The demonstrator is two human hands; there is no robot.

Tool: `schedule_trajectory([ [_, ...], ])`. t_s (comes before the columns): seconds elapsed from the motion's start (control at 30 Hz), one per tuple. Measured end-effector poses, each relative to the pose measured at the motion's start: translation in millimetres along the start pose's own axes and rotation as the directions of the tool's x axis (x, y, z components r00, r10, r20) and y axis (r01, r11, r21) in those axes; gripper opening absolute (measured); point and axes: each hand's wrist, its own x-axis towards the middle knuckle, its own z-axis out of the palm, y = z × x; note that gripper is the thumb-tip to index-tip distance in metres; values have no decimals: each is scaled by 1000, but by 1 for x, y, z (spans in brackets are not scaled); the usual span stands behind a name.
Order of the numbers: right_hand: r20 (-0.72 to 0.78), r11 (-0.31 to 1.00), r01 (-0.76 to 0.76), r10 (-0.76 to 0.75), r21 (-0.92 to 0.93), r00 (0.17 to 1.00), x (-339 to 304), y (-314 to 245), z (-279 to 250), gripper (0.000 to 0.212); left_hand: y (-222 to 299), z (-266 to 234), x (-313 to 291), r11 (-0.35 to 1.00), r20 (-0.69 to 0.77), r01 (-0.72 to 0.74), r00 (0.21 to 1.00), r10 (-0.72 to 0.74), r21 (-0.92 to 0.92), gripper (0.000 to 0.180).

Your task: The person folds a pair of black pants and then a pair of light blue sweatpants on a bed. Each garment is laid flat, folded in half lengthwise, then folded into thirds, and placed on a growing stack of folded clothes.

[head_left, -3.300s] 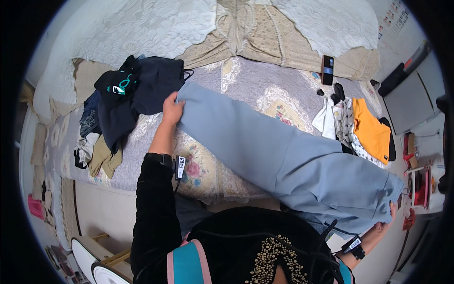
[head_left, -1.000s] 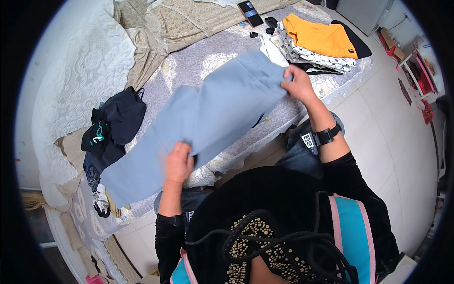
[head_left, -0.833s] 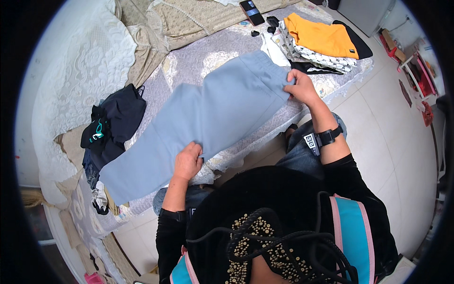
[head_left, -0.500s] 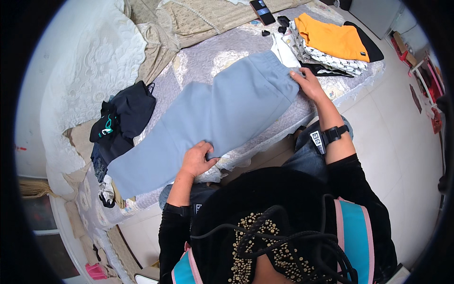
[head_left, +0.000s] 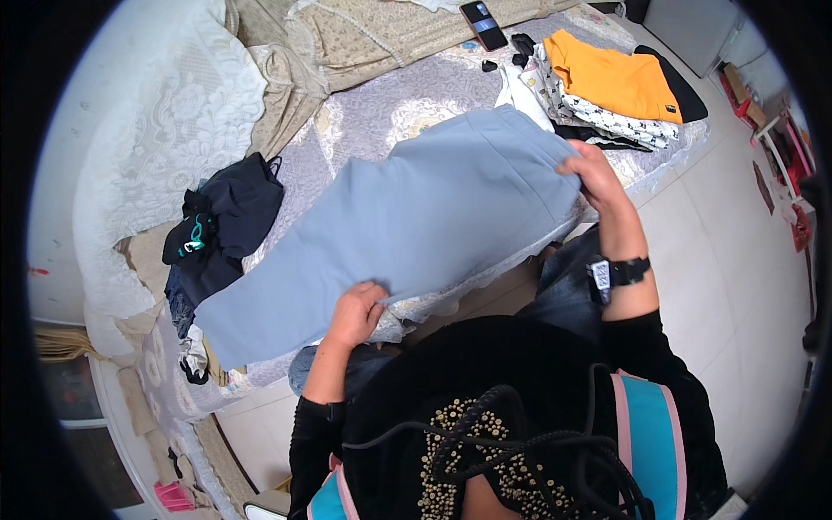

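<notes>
A pair of light blue-grey trousers (head_left: 407, 212) lies lengthwise over the bed, its waistband at the right and its leg ends at the lower left. My right hand (head_left: 596, 176) pinches the waistband corner. Along the near edge, about midway down the trousers, the fingers of my left hand (head_left: 354, 315) are closed on the cloth. The fabric between my hands is fairly flat, with soft creases at the far side.
A folded pile topped by an orange garment (head_left: 611, 74) sits at the far right. Dark crumpled clothes (head_left: 234, 204) lie at the left. A phone (head_left: 484, 26) rests at the back. The patterned bed cover (head_left: 364, 117) ends above a tiled floor (head_left: 693, 251).
My right hand has pulled the waistband corner to the right and toward me, and the waist end has shifted and spread. My left hand has moved slightly nearer and now pinches the edge.
</notes>
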Motion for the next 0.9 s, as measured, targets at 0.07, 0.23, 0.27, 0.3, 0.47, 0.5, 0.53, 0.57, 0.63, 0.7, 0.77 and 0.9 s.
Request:
schedule_trajectory([
  [0.07,11,975,-139,143,-170,990,-16,-6,-20,28,8,-11,-6,999,54,13,999,-11,-33,16],
  [0.23,39,865,-291,335,-409,941,-33,5,-43,20,33,-43,-15,981,123,93,990,-73,-170,18],
  [0.27,46,866,-281,329,-413,943,-34,6,-45,19,37,-49,-16,969,151,126,984,-95,-214,17],
  [0.3,46,856,-285,336,-431,941,-35,5,-46,17,39,-54,-17,957,178,158,977,-116,-244,17],
  [0.47,65,826,-319,392,-464,918,-34,0,-39,24,43,-61,-24,867,239,288,949,-204,-405,18],
  [0.5,71,816,-331,410,-475,909,-32,1,-36,28,42,-58,-26,878,242,287,948,-205,-383,17],
  [0.53,97,816,-325,417,-479,904,-29,3,-33,32,41,-54,-28,888,244,285,948,-205,-360,17],
  [0.57,93,814,-288,383,-505,919,-26,6,-29,35,40,-50,-30,894,265,308,937,-227,-325,17],
  [0.63,100,804,-212,318,-556,943,-21,13,-21,43,39,-41,-34,939,246,216,958,-150,-269,16],
  [0.7,122,829,-187,291,-527,949,-19,18,-16,48,39,-33,-36,959,246,176,962,-119,-221,15],
  [0.77,123,842,-185,283,-507,951,-19,20,-12,51,40,-27,-37,966,244,168,962,-118,-196,15],
  [0.9,169,850,-180,297,-495,940,-20,17,-7,52,41,-20,-39,974,271,144,958,-94,-173,15],
])
